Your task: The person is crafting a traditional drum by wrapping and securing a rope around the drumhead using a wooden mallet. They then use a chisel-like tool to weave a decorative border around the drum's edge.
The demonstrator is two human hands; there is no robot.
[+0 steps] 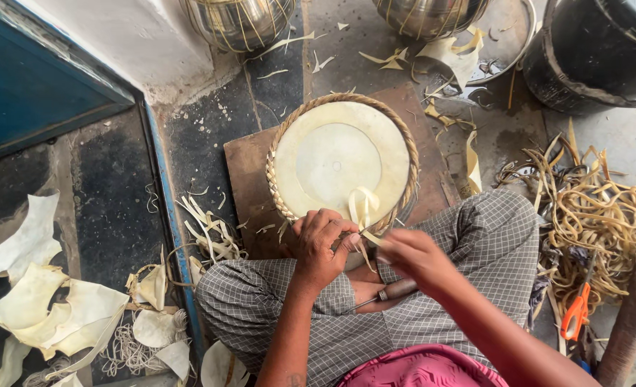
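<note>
Head view. A round pale disc (338,159) edged with a braided straw rim (278,175) lies on a brown board (245,172) on the floor, just ahead of the person's crossed legs. The left hand (321,247) grips the near rim, fingers closed on it. The right hand (412,256) pinches a pale strip (361,208) looping over the edge. Orange-handled scissors (574,313) lie at right beside tangled cane (604,215); pale offcuts (38,287) lie at left.

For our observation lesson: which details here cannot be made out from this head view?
- Near rim of the round basket: hidden by the left hand and right hand.
- Tip of the tool on the lap: covered by the left forearm.
- Black tub: cut off by the top and right edges.
</note>
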